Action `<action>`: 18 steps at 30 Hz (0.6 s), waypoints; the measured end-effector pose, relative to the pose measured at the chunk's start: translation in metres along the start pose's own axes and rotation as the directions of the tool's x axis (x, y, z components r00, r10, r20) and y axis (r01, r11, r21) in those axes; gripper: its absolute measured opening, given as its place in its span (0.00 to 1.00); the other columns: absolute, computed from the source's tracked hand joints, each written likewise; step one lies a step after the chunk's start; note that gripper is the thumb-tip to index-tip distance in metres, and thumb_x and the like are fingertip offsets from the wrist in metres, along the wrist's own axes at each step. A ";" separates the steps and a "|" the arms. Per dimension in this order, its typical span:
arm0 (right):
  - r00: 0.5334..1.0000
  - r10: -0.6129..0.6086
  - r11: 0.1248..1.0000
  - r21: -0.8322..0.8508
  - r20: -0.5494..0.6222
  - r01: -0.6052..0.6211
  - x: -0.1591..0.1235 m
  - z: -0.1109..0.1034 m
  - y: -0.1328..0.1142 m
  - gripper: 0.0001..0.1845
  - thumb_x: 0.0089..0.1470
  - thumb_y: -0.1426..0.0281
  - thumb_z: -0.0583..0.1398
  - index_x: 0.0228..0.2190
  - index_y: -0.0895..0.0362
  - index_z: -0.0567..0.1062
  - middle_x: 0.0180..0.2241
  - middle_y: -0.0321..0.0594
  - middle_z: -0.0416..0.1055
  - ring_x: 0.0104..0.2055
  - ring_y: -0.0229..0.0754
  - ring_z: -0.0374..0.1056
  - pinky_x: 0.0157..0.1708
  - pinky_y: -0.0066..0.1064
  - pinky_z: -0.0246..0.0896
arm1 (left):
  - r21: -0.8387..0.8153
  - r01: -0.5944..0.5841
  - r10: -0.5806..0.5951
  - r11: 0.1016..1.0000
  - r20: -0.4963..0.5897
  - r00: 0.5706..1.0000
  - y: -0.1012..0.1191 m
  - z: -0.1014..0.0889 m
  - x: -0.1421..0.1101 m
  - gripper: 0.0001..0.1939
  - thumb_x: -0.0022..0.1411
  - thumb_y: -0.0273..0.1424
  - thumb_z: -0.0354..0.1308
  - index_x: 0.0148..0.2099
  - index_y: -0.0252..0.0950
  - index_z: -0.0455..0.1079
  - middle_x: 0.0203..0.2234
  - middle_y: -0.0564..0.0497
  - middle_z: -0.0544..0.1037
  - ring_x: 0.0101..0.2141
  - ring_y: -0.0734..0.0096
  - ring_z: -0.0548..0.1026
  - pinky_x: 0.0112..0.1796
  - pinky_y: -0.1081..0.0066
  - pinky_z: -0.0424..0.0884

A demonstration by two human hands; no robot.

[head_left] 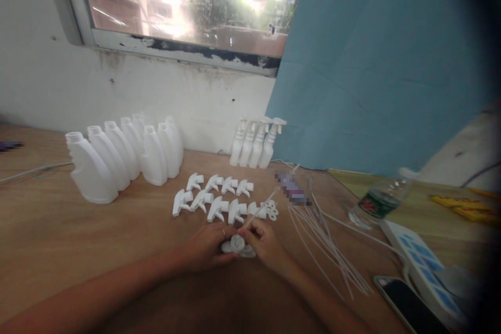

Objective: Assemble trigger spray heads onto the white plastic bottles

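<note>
Low at the table's near side, my left hand (211,244) has its fingers closed round a white trigger spray head (237,243), whose round opening faces me. Close beside it, my right hand (266,244) pinches a thin, clear-white dip tube (258,212) that slants up and to the right. The tube's lower end lies by the spray head, partly hidden by fingers; whether it is inserted I cannot tell. Just beyond my hands lie two rows of white trigger spray heads (218,210). Small white rings (271,210) are bunched at the right end of the front row.
Open-necked white bottles (92,172) stand at the left, by the wall. Several assembled spray bottles (256,145) are at the back. Loose tubes (329,245) lie to the right, near a water bottle (381,201), a power strip (420,266) and a phone (407,305).
</note>
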State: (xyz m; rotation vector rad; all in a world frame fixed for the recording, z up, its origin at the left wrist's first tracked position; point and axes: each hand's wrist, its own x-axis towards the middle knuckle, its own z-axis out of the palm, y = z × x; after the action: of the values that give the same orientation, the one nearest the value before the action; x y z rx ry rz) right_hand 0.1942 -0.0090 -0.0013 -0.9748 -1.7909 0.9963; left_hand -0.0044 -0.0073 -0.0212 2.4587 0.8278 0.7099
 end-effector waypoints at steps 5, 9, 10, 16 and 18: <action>1.000 -0.012 0.999 -0.034 0.011 0.013 -0.002 0.001 0.003 0.20 0.55 0.52 0.58 0.23 0.55 0.67 0.22 0.33 0.63 0.25 0.37 0.60 0.25 0.27 0.55 | -0.011 -0.003 0.003 1.000 -0.013 1.000 0.001 0.000 0.000 0.16 0.60 0.39 0.58 0.48 0.38 0.66 0.38 0.49 0.74 0.38 0.67 0.71 0.38 0.71 0.65; 0.997 -0.066 0.973 -0.221 0.031 0.071 -0.006 0.001 0.005 0.16 0.58 0.59 0.56 0.24 0.55 0.66 0.22 0.33 0.63 0.25 0.38 0.60 0.25 0.28 0.54 | -0.036 -0.023 0.022 0.999 -0.018 1.000 0.001 0.000 0.001 0.15 0.61 0.38 0.57 0.47 0.38 0.66 0.40 0.49 0.75 0.39 0.66 0.72 0.40 0.71 0.66; 0.995 -0.083 0.960 -0.264 0.048 0.093 -0.007 0.001 0.004 0.15 0.58 0.61 0.56 0.24 0.55 0.65 0.22 0.33 0.63 0.25 0.38 0.60 0.26 0.29 0.54 | -0.038 -0.027 0.026 0.999 -0.013 1.000 0.001 -0.001 0.001 0.15 0.61 0.38 0.57 0.48 0.38 0.66 0.40 0.48 0.75 0.40 0.66 0.72 0.41 0.70 0.66; 0.984 -0.117 0.925 -0.347 0.132 0.156 -0.007 0.003 0.001 0.12 0.58 0.67 0.55 0.24 0.54 0.63 0.22 0.33 0.63 0.25 0.38 0.61 0.27 0.30 0.52 | -0.047 -0.023 0.024 0.999 0.014 1.000 0.004 -0.004 0.002 0.15 0.63 0.41 0.55 0.47 0.38 0.67 0.41 0.48 0.75 0.41 0.65 0.72 0.42 0.70 0.67; 0.987 -0.096 0.924 -0.357 0.128 0.136 -0.005 0.003 0.002 0.11 0.58 0.67 0.55 0.24 0.54 0.64 0.23 0.33 0.63 0.26 0.38 0.61 0.27 0.30 0.52 | -0.052 -0.025 0.026 0.998 0.005 1.000 0.005 -0.004 0.002 0.15 0.63 0.41 0.55 0.46 0.37 0.67 0.41 0.47 0.75 0.41 0.65 0.72 0.43 0.70 0.66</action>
State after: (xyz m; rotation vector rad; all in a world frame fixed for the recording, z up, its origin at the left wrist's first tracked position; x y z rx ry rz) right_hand 0.1935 -0.0139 -0.0060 -1.0371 -2.1491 0.6634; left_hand -0.0033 -0.0088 -0.0149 2.4282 0.7679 0.7242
